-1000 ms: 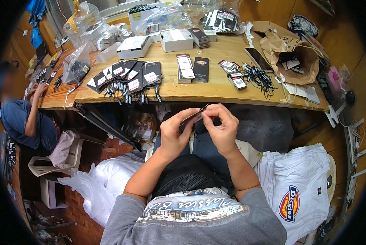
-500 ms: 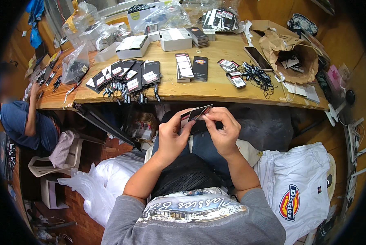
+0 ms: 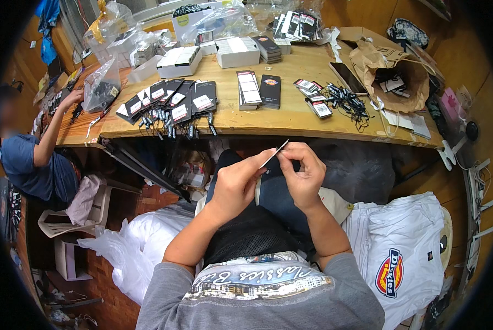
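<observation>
Above my lap, in front of the table's edge, my left hand (image 3: pixel 234 184) grips a dark hang tag (image 3: pixel 273 155) between thumb and fingers. The tag is seen nearly edge-on and slants up to the right. My right hand (image 3: pixel 304 177) is closed in a pinch at the tag's upper end; whether a string also sits between its fingertips cannot be made out. On the table ahead lie fanned black hang tags (image 3: pixel 194 99) with white stickers and black strings. Beside them stand a stack of white-labelled tags (image 3: pixel 248 92) and a stack of black tags (image 3: pixel 270 94).
A tangle of black strings (image 3: pixel 348 103) and small label cards (image 3: pixel 319 109) lie at the table's right, near a brown paper bag (image 3: pixel 417 99). White boxes of cards (image 3: pixel 236 54) stand behind. White shirts (image 3: pixel 403 242) are piled at my right. A co-worker (image 3: pixel 37 159) sits at far left.
The hang tag has turned from showing its faces to nearly edge-on, and my left fingers have straightened along it. The co-worker's arm has reached farther over the table.
</observation>
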Available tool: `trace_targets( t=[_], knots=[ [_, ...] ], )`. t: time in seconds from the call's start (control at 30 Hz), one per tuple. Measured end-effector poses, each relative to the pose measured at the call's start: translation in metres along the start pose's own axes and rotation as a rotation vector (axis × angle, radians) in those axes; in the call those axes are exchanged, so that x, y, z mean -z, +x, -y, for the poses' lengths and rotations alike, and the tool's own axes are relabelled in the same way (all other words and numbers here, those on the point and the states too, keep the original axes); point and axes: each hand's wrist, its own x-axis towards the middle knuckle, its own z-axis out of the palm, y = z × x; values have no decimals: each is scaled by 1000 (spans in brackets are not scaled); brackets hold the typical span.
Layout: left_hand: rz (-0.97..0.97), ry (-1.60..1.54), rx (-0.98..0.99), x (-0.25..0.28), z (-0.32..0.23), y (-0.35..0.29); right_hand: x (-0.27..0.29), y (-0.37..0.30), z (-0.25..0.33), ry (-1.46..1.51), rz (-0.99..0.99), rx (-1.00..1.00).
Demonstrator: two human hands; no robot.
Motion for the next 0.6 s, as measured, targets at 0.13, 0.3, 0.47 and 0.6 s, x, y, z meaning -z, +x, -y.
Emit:
trace_targets(
  t=[0.13,0.3,0.47,0.6],
  knots=[
    [-121,-156,20,-1,10,6,2,-5,-3,35,24,23],
    [-232,-453,297,-4,-7,3,-3,-2,5,14,6,87],
    [-214,-332,107,-5,-1,2,-4,-2,6,21,10,94],
    [-122,-256,-2,1,-1,5,-3,-1,8,22,7,80]
  ],
)
